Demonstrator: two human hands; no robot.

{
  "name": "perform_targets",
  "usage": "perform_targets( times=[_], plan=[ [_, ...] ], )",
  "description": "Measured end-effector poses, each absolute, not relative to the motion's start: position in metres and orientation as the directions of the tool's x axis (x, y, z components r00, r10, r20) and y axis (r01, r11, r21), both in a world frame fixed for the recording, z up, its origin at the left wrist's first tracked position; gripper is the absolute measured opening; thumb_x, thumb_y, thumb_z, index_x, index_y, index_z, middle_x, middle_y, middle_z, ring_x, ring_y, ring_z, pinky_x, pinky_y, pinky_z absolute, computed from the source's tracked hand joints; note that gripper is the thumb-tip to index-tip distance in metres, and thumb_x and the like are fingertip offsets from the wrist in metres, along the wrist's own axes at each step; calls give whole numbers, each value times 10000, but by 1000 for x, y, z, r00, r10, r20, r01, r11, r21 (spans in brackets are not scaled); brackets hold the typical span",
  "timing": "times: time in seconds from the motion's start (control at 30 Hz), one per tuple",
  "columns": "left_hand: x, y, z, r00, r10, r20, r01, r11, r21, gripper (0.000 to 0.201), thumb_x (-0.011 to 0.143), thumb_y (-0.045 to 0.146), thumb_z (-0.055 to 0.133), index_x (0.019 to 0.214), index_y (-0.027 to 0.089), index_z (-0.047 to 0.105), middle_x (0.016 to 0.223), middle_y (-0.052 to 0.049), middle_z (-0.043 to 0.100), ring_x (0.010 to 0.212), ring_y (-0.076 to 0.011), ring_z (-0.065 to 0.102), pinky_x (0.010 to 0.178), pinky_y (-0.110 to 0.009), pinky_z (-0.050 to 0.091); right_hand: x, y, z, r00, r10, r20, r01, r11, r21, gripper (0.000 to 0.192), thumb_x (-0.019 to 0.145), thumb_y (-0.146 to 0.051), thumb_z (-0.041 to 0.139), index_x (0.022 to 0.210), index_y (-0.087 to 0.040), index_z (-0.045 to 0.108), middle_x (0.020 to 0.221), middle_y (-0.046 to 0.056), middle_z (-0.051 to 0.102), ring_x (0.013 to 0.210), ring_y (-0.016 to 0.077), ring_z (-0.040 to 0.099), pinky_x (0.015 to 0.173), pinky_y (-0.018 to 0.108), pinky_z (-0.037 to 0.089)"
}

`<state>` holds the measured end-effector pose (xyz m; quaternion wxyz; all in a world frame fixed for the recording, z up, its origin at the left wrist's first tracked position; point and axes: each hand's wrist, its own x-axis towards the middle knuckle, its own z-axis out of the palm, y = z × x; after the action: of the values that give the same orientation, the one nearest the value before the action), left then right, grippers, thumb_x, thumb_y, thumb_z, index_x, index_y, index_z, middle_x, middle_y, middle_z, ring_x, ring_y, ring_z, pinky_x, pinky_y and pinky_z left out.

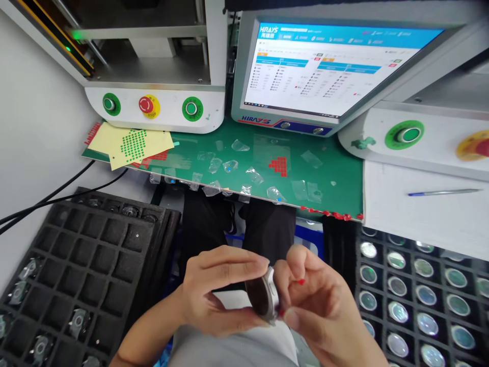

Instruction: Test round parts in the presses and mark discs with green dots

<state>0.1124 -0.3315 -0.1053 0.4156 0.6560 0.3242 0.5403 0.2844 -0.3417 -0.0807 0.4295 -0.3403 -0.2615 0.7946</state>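
My left hand (225, 290) grips a round watch case (263, 295) with a dark face and a silver rim, fingers on its upper edge and thumb below. The watch case is tilted on edge above my lap. Against its right side rests my right hand (321, 300), fingers curled and thumb bent in. A small red sticker (301, 281) clings to a right fingertip. Another red bit (281, 312) shows between the right thumb and the watch rim. The far side of the watch case is hidden by the right fingers.
A green mat (225, 145) carries clear film scraps, red stickers (279, 166) and a yellow sheet (133, 145) of green dots. Partitioned trays of watch parts stand at left (87, 250) and right (412, 285). Behind are a monitor (324, 71), button-fitted machines and a pen (443, 192).
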Motion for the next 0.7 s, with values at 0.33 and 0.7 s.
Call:
perform_targets(
  times=[0.33, 0.7],
  plan=[
    [112, -333, -104, 198, 876, 439, 0, -448, 894, 514, 818, 369, 754, 1298, 232, 630, 1078, -77, 744, 867, -176, 733, 753, -228, 619, 283, -341, -79, -410, 856, -315, -549, -508, -664, 347, 785, -203, 765, 850, -237, 426, 690, -58, 567, 612, 101, 553, 590, 226, 478],
    [107, -319, -101, 364, 810, 460, -165, -430, 888, 670, 774, 276, 801, 1391, 261, 541, 1027, -94, 709, 878, -201, 716, 821, -313, 614, 263, -340, -87, -464, 744, -481, -643, -656, -396, 656, 412, -311, 968, 916, -265, 550, 876, -39, 560, 566, 68, 502, 466, 169, 420]
  ],
)
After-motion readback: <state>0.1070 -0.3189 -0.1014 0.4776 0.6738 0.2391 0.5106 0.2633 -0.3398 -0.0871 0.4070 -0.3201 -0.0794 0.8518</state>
